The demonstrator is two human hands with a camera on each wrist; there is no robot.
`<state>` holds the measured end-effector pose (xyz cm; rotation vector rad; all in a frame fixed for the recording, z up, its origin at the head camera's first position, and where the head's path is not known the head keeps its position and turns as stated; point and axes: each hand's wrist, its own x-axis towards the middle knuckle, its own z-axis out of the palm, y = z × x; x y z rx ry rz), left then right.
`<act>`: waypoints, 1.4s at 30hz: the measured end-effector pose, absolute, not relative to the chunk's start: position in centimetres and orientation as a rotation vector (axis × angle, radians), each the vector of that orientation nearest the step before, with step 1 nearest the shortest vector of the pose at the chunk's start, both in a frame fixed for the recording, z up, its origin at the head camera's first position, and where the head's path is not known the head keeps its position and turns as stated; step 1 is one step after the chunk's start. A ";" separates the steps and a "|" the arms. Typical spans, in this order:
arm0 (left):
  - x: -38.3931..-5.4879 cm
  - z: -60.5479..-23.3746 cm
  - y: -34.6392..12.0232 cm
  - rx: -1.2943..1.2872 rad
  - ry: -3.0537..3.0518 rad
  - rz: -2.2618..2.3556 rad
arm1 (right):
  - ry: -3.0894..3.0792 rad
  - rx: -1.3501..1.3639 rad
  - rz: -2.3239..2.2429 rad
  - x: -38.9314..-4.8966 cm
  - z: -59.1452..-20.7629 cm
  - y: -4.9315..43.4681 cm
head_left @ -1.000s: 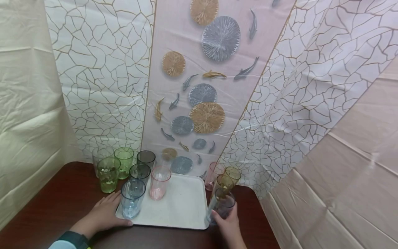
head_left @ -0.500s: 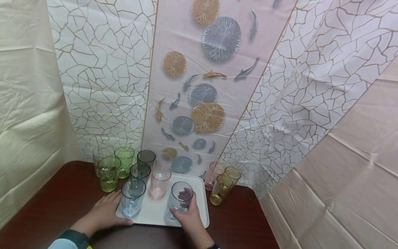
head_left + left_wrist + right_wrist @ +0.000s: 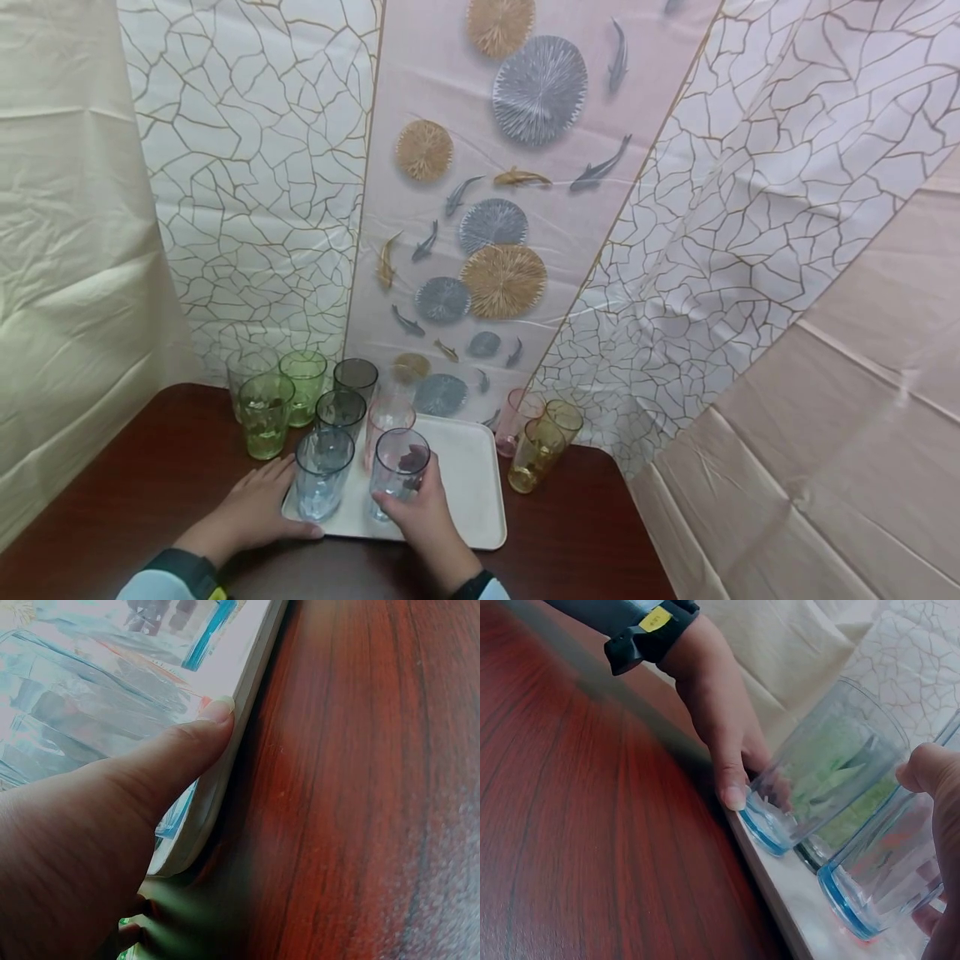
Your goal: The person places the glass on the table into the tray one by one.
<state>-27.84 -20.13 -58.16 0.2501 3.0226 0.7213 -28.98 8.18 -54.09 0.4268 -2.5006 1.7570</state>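
Note:
My right hand grips a pale blue tumbler upright over the front of the white tray. Its blue base is close over the tray in the right wrist view. Just left of it stands another pale blue tumbler, near the tray's front left corner. Around that corner lies my left hand, fingers extended along the side and thumb resting on the front rim. Behind the held tumbler is a pink tumbler, partly hidden. Two smoky grey tumblers stand in a row along the tray's left side.
Left of the tray are two green tumblers and a colourless one behind them. To its right stand a pink tumbler and two amber ones. A patterned cloth hangs behind the dark red wooden table.
My right hand has carried the pale blue tumbler leftward, from beside the amber ones to next to the other pale blue tumbler on the tray. My left hand stays at the tray's corner.

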 end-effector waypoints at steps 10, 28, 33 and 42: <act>-27.9 -58.5 -20.3 0.280 3.058 0.716 | -2.489 0.434 1.795 -29.0 -55.4 6.7; -27.7 -58.3 -20.2 0.289 3.062 0.725 | -2.508 0.448 1.766 -29.3 -56.6 6.2; -27.8 -58.5 -20.2 0.279 3.053 0.726 | -2.540 0.406 1.783 -29.0 -56.2 7.0; -27.9 -58.3 -20.2 0.260 3.022 0.703 | -2.239 0.364 1.686 -29.5 -56.5 14.8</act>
